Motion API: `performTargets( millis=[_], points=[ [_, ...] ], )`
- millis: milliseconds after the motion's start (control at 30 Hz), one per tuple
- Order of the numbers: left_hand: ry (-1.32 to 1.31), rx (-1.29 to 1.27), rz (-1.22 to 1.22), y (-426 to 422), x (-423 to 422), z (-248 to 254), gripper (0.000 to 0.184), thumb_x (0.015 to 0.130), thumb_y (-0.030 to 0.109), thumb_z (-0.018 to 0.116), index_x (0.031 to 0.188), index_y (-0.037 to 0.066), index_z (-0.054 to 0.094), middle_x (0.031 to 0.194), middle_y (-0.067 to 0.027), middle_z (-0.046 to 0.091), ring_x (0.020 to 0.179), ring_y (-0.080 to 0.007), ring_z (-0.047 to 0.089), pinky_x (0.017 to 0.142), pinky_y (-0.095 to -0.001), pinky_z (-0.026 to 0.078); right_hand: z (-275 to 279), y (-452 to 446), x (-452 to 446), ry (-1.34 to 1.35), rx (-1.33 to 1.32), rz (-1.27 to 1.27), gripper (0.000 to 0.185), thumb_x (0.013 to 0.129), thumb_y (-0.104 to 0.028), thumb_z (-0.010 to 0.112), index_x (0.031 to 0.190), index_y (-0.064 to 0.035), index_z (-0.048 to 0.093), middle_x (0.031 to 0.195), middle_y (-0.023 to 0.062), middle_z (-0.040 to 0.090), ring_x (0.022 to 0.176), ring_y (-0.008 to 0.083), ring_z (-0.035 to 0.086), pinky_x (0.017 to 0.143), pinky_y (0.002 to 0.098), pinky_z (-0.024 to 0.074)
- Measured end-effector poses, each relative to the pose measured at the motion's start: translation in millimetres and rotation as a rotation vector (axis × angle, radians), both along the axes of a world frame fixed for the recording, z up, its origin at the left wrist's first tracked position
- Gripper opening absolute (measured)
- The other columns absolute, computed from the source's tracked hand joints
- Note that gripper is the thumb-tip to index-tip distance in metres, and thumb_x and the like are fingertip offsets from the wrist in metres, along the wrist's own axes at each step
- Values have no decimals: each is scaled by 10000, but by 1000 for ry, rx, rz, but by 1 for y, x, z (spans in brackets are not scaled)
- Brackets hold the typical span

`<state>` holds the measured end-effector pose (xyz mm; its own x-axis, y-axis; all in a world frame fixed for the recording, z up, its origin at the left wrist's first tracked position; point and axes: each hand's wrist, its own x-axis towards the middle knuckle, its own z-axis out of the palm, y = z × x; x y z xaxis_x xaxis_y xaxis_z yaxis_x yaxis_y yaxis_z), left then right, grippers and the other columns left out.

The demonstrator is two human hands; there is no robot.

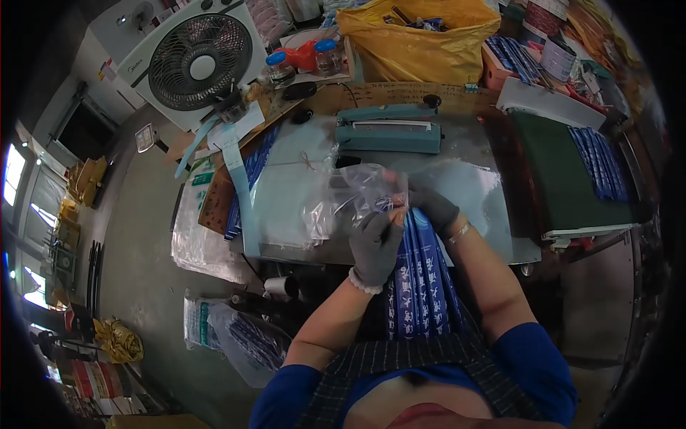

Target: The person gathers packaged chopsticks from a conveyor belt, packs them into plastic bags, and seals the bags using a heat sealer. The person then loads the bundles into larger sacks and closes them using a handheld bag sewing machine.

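My left hand point(376, 245), in a grey glove with bare fingertips, pinches the edge of a clear plastic bag point(357, 187). Close beside it, my right hand point(433, 207), gloved the same way, has its fingers closed at the bag's mouth and the top of a bundle of blue printed packets point(423, 279). The packets hang down from the hands toward my lap, with white characters on them. The bag spreads to the left over the table. Which fingers press on bag and which on packets is partly hidden.
A teal sealer point(388, 136) lies behind the hands on the table point(286, 196). A fan point(201, 67) stands at the back left, a yellow bag point(421, 43) at the back. On the right, more blue packets point(599, 163) rest on a green surface point(547, 171).
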<state>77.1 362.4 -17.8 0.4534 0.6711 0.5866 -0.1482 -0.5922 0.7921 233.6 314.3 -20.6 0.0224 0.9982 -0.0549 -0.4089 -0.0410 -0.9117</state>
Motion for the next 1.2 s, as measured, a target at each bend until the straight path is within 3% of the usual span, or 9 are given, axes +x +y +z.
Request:
performTargets(
  millis=[167, 333, 400, 500, 633, 767, 900, 1000, 1200],
  points=[
    [353, 528, -446, -20, -47, -1, 260, 768, 184, 724, 1020, 140, 681, 622, -50, 571, 538, -192, 582, 497, -306, 468, -24, -95, -68, -278, 194, -617, 769, 924, -141, 526, 1474, 7, 9, 1465, 186, 293, 1298, 196, 378, 1072, 343, 317],
    [592, 180, -1106, -32, -69, -35, 494, 846, 144, 638, 1322, 164, 508, 907, -92, 604, 802, -193, 609, 694, -299, 502, -39, -197, -71, -154, -276, -70, 1005, 860, -409, 606, 1478, -93, -121, 1539, 204, 58, 1430, 312, 55, 1148, 415, 116],
    [756, -185, -1180, -14, -50, -30, 450, 919, 152, 550, 1359, 112, 466, 1081, -116, 588, 1091, -195, 552, 883, -319, 465, -49, -201, -53, -99, -133, -113, 1105, 816, -489, 646, 1468, -95, -154, 1538, 211, 51, 1429, 324, 68, 1142, 426, 154],
    [181, -295, -805, -11, -16, -21, 357, 977, 210, 485, 1286, 34, 517, 1198, -102, 584, 1063, -176, 562, 915, -318, 443, 16, -174, -31, -133, 4, -210, 1250, 736, -478, 747, 1445, -78, -201, 1496, 243, 209, 1378, 324, 270, 1103, 407, 272],
    [-44, -364, -342, -11, 46, -43, 299, 978, 204, 494, 1194, 13, 572, 1150, -91, 608, 1044, -146, 551, 911, -274, 422, 20, -100, 12, -888, -423, -110, 826, 748, -333, 753, 1398, -38, 336, 1168, 182, 602, 1086, 275, 590, 929, 359, 448],
    [0, -479, -284, 21, 59, -103, 249, 958, 134, 522, 1170, 25, 596, 978, 2, 595, 863, -67, 508, 810, -221, 420, -7, -87, 0, -1677, -506, -146, 425, 704, -325, 751, 1008, -57, 624, 983, 145, 616, 966, 333, 589, 792, 408, 488],
    [60, -604, -310, 32, 39, -111, 241, 930, 86, 560, 1160, 32, 610, 883, 48, 571, 773, -34, 470, 723, -190, 407, -51, -116, -77, -1328, 94, -53, 290, 780, -233, 669, 1020, -72, 645, 967, 132, 618, 917, 280, 610, 777, 380, 500],
    [92, -635, -367, 39, 38, -102, 229, 921, 87, 571, 1137, 27, 621, 877, 33, 591, 793, -54, 499, 738, -205, 418, -163, -93, -98, -1610, -268, 178, 323, 825, -251, 593, 1083, -63, 641, 1047, 151, 626, 968, 284, 614, 843, 386, 483],
    [240, -360, -368, 56, 23, -110, 230, 903, 57, 563, 1125, 55, 622, 856, -14, 607, 766, -78, 527, 699, -236, 443, -158, -71, -88, -1345, -423, 410, 425, 836, -340, 553, 1164, -77, 614, 1154, 191, 596, 1061, 299, 585, 923, 378, 440]
  ],
)
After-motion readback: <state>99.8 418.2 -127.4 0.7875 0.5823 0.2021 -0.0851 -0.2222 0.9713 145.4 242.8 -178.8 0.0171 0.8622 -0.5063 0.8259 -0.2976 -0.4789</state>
